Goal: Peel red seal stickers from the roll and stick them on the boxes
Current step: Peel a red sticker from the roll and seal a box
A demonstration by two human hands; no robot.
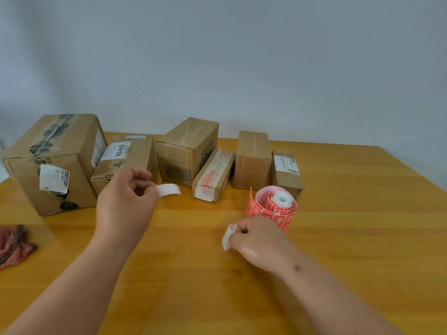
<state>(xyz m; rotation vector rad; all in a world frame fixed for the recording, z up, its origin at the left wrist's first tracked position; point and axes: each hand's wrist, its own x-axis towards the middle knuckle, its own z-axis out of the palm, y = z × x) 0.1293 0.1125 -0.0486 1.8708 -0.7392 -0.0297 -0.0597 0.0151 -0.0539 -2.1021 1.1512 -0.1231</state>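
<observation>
A roll of red seal stickers [275, 206] lies on the wooden table [362, 226], its loose end curling up at the left. My left hand [125, 201] is raised in front of the boxes and pinches a peeled sticker [168, 189] whose pale back faces me. My right hand [256, 240] rests low just in front of the roll and grips a crumpled white scrap of backing paper [227, 235]. Several cardboard boxes stand in a row at the back. A long flat box [214, 175] in the middle carries a red-printed sticker on its top.
From the left the row holds a large taped box [53, 163], a box marked BAHA [125, 160], a tilted box [187, 151], a plain box [252, 158] and a small labelled box [286, 172]. A reddish cloth [13, 245] lies at the left edge.
</observation>
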